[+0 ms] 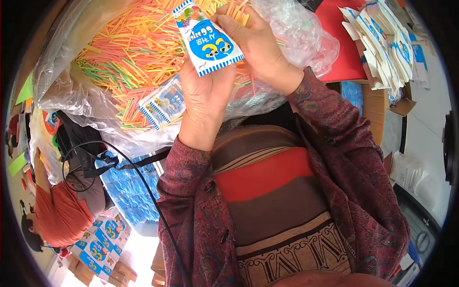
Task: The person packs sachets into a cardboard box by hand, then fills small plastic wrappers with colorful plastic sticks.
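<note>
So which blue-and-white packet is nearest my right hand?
The rectangular blue-and-white packet held in your left hand; other packets lie beside your left wrist or are stacked at far right.

Stripe-ended blue and white packet (209, 42)

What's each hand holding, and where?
The left hand holds a printed packet from behind; the right hand holds yellow-orange sticks, exact grip point unclear.

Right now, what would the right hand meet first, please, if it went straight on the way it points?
Probably the printed packet in the left hand, close beside the right hand, though depth is hard to judge.
</note>
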A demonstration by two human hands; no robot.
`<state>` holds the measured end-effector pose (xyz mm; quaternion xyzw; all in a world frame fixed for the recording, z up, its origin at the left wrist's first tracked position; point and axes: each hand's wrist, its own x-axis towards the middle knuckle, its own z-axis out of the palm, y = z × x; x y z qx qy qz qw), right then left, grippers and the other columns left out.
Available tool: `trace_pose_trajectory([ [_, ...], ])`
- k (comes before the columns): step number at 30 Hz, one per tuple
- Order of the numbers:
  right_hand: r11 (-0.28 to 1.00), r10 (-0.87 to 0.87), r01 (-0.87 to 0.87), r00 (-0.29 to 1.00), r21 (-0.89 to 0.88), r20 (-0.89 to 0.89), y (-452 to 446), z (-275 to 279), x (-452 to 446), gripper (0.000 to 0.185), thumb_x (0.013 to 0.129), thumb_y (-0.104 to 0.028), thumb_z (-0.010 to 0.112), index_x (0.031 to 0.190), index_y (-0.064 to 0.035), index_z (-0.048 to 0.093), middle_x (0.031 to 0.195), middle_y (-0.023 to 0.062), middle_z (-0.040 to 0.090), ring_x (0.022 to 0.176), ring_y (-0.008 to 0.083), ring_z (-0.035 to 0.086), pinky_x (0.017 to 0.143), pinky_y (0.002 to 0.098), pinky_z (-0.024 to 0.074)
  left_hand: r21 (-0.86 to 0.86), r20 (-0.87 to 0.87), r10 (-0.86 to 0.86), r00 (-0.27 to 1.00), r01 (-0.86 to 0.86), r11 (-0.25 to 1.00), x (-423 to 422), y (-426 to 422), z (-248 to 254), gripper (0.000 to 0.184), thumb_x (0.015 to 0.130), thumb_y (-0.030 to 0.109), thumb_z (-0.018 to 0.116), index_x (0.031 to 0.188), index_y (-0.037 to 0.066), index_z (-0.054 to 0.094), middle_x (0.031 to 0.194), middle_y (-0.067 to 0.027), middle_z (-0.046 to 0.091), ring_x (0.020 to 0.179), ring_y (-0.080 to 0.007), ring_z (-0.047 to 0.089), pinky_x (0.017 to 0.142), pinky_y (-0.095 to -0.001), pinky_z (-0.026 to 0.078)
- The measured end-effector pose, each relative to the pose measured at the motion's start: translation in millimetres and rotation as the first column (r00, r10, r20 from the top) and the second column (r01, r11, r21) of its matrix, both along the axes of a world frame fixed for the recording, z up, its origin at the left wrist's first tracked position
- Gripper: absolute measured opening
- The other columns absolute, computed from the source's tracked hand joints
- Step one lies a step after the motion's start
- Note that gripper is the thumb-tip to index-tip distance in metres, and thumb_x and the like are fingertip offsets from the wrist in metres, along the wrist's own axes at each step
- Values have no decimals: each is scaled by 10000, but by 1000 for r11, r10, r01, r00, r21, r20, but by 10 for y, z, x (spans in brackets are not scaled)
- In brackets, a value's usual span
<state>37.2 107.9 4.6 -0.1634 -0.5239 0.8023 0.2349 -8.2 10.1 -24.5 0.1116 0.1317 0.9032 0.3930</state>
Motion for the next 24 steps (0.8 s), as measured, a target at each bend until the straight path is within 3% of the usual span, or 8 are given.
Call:
trace_pose_trajectory([
  [1,984,12,8,993,175,-114,26,-154,19,129,982,-156,538,1024,-43,584,916,-1,615,854,56,559,734,241,475,-54,-10,31,999,-32,998,12,12,4,537,893,270,577,1378,97,425,1324,-59,531,1244,-202,470,1074,-360,352],
  [2,984,2,19,993,179,-116,15,-149,40,129,982,-156,538,1024,-43,584,916,-1,615,854,56,559,734,241,475,-50,-12,21,1000,-21,999,14,18,13,537,893,270,577,1378,97,425,1324,-59,531,1244,-202,470,1074,-360,352],
  [5,903,-27,66,995,425,-97,-57,-125,135,209,1000,-206,516,1066,-19,583,950,13,628,881,66,579,741,222,483,-15,-75,10,997,-11,1000,-10,-7,24,562,880,293,592,1389,121,427,1330,-61,530,1246,-209,470,1082,-370,343],
  [10,927,43,-15,997,376,-67,56,-163,193,263,1006,-231,507,1112,-1,577,985,27,633,919,72,584,783,226,487,120,-18,-84,996,85,989,-88,-41,-76,562,878,319,586,1391,143,436,1361,-72,512,1258,-220,461,1089,-388,337],
  [13,986,-37,61,988,152,-153,140,-56,186,281,1015,-229,485,1147,3,574,1013,22,629,944,76,576,809,232,484,-72,-29,28,999,-30,997,-26,-46,-8,590,866,365,610,1384,137,443,1330,-65,532,1248,-214,471,1075,-389,352],
  [17,957,-45,46,999,285,-8,-87,-109,157,297,1026,-237,455,1162,-5,581,1058,24,618,989,86,562,841,254,479,-172,13,-82,997,83,982,54,-28,71,625,853,397,634,1383,127,442,1323,-59,537,1243,-209,483,1055,-382,375],
  [22,910,6,76,981,408,-196,0,-198,160,234,1007,-203,490,1103,-16,592,1011,32,642,962,86,570,827,248,471,-232,-50,-5,999,-7,973,17,-73,21,642,843,423,648,1368,108,455,1323,-61,540,1220,-212,508,1036,-374,398],
  [24,947,134,-112,989,301,-55,160,-68,219,265,1017,-208,464,1160,-16,580,1087,32,616,1037,93,540,891,263,449,-192,2,-20,1000,20,981,-21,-109,52,635,854,436,638,1361,98,459,1312,-63,547,1192,-214,527,1008,-371,421],
])
